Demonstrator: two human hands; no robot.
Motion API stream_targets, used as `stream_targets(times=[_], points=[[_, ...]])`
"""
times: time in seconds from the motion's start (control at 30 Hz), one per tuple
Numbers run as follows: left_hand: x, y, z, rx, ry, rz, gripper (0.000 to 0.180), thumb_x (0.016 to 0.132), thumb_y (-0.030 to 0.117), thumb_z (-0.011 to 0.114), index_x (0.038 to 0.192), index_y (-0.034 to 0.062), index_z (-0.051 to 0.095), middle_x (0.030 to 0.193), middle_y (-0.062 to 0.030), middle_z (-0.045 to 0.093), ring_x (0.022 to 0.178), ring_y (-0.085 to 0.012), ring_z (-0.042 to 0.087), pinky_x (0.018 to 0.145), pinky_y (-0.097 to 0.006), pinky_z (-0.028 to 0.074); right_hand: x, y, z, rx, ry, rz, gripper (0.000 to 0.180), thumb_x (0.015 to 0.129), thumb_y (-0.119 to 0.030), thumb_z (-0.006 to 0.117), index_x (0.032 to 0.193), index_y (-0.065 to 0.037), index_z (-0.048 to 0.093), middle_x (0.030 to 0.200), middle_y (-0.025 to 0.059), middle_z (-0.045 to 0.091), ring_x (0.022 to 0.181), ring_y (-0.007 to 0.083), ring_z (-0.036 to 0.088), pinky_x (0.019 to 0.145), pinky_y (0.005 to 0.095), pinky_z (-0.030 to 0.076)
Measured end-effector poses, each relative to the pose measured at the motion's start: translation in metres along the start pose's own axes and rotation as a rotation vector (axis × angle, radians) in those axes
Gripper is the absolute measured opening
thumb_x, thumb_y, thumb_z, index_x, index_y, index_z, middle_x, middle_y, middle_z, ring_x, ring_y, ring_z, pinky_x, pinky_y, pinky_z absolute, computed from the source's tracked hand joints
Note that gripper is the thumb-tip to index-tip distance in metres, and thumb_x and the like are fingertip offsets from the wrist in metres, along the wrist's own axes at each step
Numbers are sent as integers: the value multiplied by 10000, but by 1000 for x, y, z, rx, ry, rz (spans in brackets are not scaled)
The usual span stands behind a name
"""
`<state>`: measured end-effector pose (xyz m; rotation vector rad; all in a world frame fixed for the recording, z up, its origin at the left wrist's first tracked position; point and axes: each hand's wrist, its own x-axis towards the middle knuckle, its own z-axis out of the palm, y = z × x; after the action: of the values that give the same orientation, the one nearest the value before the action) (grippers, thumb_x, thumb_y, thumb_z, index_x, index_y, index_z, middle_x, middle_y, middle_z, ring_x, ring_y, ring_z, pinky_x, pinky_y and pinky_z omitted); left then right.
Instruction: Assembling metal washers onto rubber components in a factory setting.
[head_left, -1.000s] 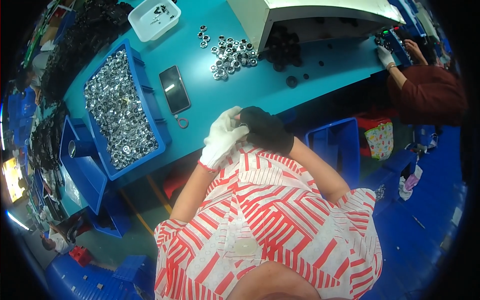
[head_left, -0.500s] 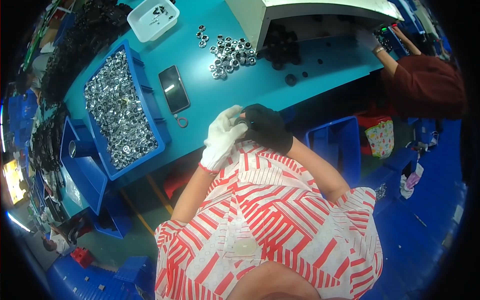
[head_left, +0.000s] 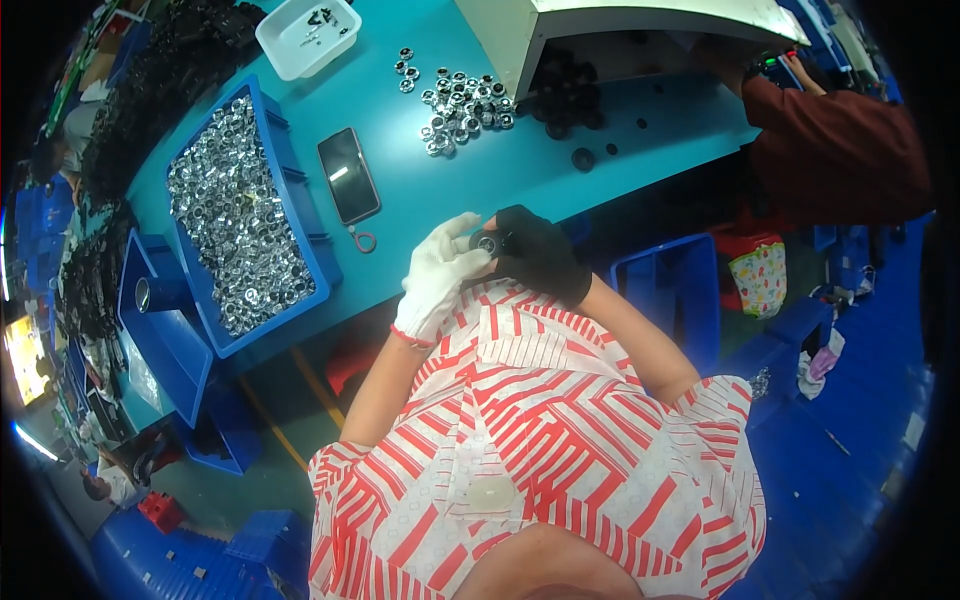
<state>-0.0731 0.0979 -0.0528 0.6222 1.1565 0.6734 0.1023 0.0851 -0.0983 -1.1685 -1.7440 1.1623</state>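
My left hand (head_left: 438,272), in a white glove, pinches a small black round part (head_left: 487,243) with a pale ring at its centre. On its other side my right hand (head_left: 540,256), in a black glove with bare fingertips, grips the same part. Both hands meet in front of my striped shirt, by the table's near edge. Black glove against black part hides where the right fingers end. Beyond them on the teal table (head_left: 400,190) lies a loose cluster of shiny metal rings (head_left: 462,108), with some dark centres.
At the left stands a blue crate (head_left: 318,262) full of shiny rings (head_left: 240,220). A phone (head_left: 348,176) and pink-handled scissors (head_left: 364,241) lie near it. Farther back are a white tray (head_left: 290,55) and black round parts (head_left: 570,100) under a pale machine housing (head_left: 505,50). A co-worker's sleeve (head_left: 830,140) is at right.
The black part now faces up more, its round face showing between my fingers. My right hand has shifted slightly to the right. The co-worker's arm has moved farther under the housing.
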Motion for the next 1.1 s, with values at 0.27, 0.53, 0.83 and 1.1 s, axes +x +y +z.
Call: stream_targets(times=[0.27, 0.53, 0.83, 1.1], points=[[5, -1, -4, 40, -55, -36, 578, 780, -15, 602, 1291, -146, 365, 936, -158, 628, 756, -171, 637, 744, -251, 550, -5, 15, 7, -184, 73, -134, 418, 733, -220, 731, 1089, -96, 551, 1000, 101, 587, 874, 284, 607, 726, 351, 502], [27, -37, -45, 65, 142, -27, 626, 852, 250, 662, 1312, -68, 383, 1161, -177, 550, 923, -233, 610, 777, -325, 536, -63, 75, 9, 15, -11, 388, 509, 773, -258, 686, 1199, -23, 539, 1111, 176, 580, 1073, 299, 559, 916, 354, 444], [15, -44, -57, 62, 207, -79, 554, 853, 199, 652, 1272, -80, 422, 1096, -162, 588, 878, -226, 624, 744, -325, 537, -97, 197, 72, 103, -102, 893, 740, 750, -351, 706, 1349, -24, 417, 1325, 224, 471, 1204, 342, 479, 997, 398, 394], [11, -51, -59, 65, 220, -37, 537, 877, 215, 635, 1283, -67, 424, 1122, -168, 579, 892, -229, 627, 733, -315, 547, -41, 98, -42, -332, 367, 247, 274, 814, -148, 634, 1066, -48, 597, 1002, 149, 613, 888, 314, 610, 806, 366, 490]])
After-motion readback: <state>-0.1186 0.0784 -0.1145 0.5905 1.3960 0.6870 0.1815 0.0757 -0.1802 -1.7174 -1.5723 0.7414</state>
